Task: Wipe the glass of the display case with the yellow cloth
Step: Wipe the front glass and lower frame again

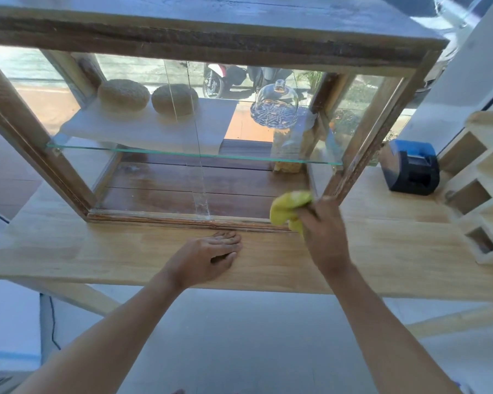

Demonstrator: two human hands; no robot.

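A: Nearest the camera, lower centre: what did the left hand (211,255) do?

B: It lay flat on the wooden table (97,251), fingers straight, holding nothing.

A: And right of centre?

B: The right hand (322,231) gripped the yellow cloth (289,206), fingers curled round it. The cloth bulged out above and to the left of the knuckles, against the lower right corner of the glass (168,177) of the display case (211,38).

A: Farther back?

B: Two round woven pads (123,95) and a glass dome (275,105) sat on the case's shelf; a blue box (413,169) stood at right.
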